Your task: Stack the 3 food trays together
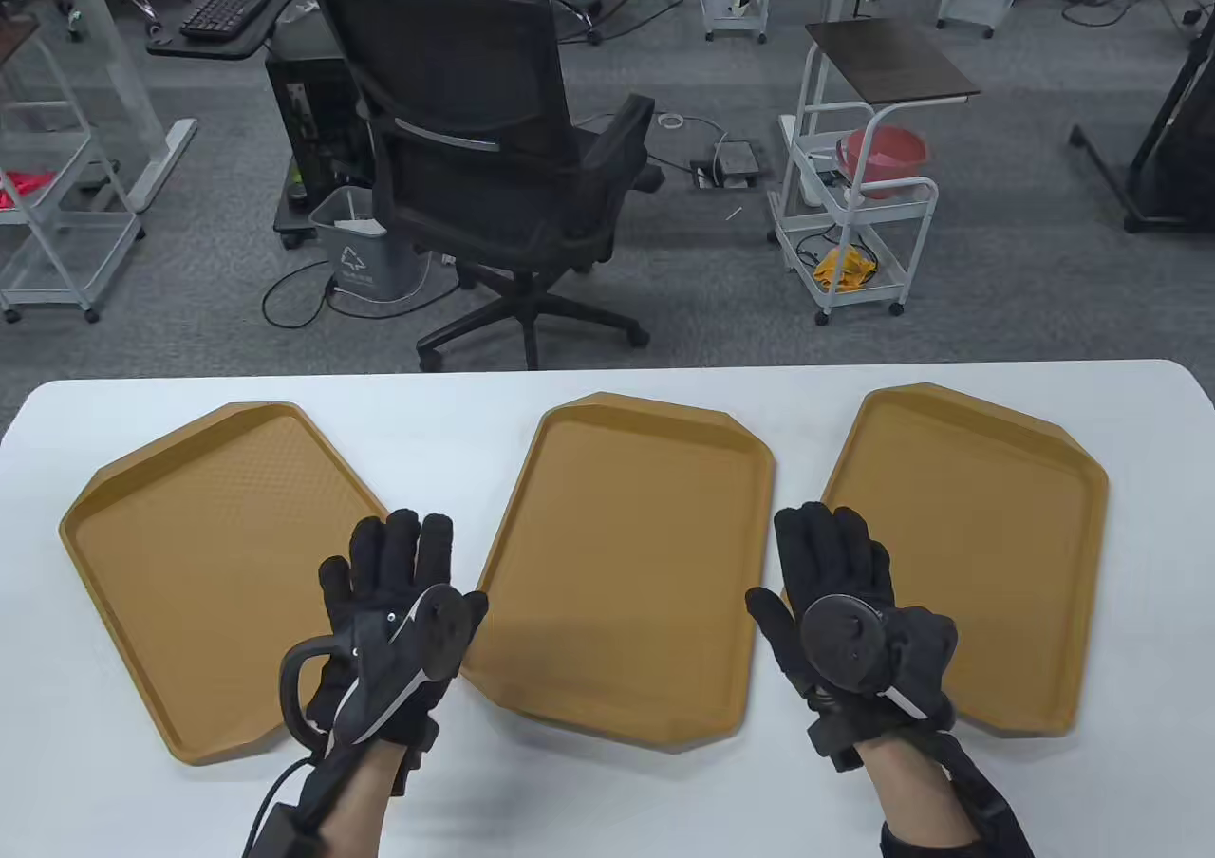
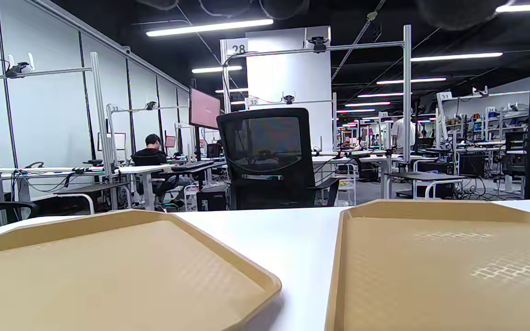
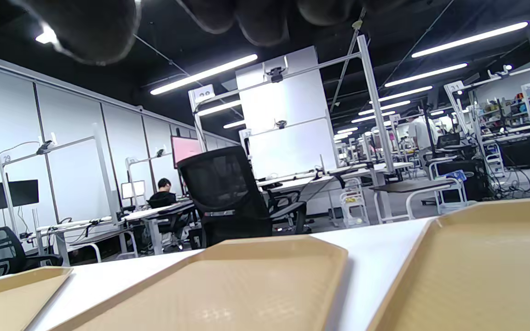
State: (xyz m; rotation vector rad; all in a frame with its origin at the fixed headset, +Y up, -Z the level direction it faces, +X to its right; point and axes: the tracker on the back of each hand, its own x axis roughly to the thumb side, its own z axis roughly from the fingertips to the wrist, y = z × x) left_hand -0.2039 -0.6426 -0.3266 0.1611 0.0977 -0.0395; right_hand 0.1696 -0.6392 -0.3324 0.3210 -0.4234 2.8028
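Three tan food trays sit side by side on the white table, none stacked, each apart from the next. The left tray has the left hand over its right edge, fingers spread, gripping nothing. The middle tray lies between both hands. The right hand, fingers also spread and holding nothing, overlaps the right tray at its left edge. Behind the table stand a black office chair and a white cart.

Black padded sensor gloves cover both the left hand and right hand, each carrying a dark round-headed tracker, bare wrists behind.
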